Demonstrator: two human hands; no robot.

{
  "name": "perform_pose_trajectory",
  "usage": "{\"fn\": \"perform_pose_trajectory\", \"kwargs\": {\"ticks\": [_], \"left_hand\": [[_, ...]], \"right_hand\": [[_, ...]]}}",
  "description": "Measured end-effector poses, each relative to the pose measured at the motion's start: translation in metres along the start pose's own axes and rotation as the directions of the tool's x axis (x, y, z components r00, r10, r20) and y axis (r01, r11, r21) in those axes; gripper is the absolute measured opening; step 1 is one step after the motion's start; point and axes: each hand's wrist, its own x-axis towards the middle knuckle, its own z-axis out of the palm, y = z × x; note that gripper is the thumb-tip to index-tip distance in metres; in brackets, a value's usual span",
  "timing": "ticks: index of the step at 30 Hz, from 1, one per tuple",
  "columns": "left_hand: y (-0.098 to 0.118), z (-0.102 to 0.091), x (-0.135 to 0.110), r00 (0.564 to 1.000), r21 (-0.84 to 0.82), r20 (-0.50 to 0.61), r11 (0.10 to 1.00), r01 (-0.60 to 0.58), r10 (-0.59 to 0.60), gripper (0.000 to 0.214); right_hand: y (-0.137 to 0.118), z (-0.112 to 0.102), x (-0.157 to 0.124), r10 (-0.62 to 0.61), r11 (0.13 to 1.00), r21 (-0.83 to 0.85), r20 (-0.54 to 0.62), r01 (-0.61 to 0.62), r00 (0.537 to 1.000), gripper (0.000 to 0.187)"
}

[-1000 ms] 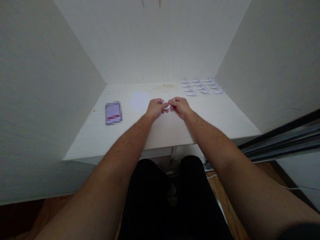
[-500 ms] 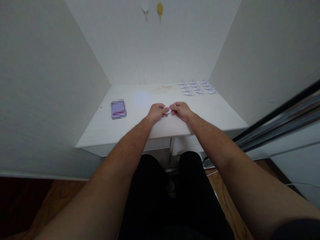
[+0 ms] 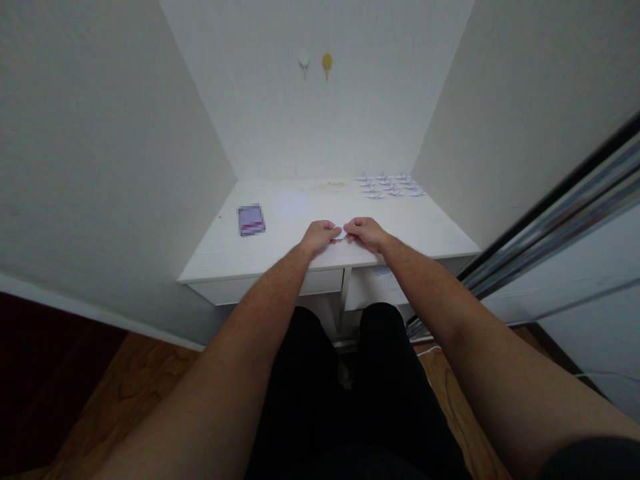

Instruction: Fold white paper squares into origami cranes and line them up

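Between my two hands is a small folded piece of pale paper (image 3: 341, 233), just above the white tabletop (image 3: 290, 250) near its front edge. My left hand (image 3: 321, 238) pinches its left side between thumb and fingers. On the other side my right hand (image 3: 365, 233) grips the paper's right end, fingertips close to those of the left. Much of the paper is hidden by the fingers, so its folded shape is hard to make out. Several folded paper cranes (image 3: 390, 187) stand in rows at the back right of the tabletop.
A blurred-out purple packet or stack (image 3: 251, 220) lies on the left of the tabletop. Walls enclose the table on the left, back and right. A white hook (image 3: 303, 60) and a yellow hook (image 3: 327, 62) are on the back wall. Metal sliding-door rails (image 3: 545, 213) run along the right.
The camera view has tilted up and shifted a little, so the scene sits lower. Both hands keep their pinch on the paper, with only slight finger movement.
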Motion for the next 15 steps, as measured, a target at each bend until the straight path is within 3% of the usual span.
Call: {"fn": "perform_pose_trajectory", "kwargs": {"ticks": [7, 15], "left_hand": [[-0.002, 0.004, -0.005, 0.999, 0.037, 0.037, 0.999, -0.001, 0.000, 0.016], [-0.007, 0.003, 0.011, 0.997, 0.036, 0.076, 0.999, 0.013, -0.016, 0.015]], "right_hand": [[-0.015, -0.009, -0.014, 0.076, 0.992, -0.113, 0.119, -0.062, 0.990, 0.018], [-0.018, -0.015, -0.011, 0.101, 0.990, -0.109, 0.145, -0.086, 0.984, 0.017]]}}
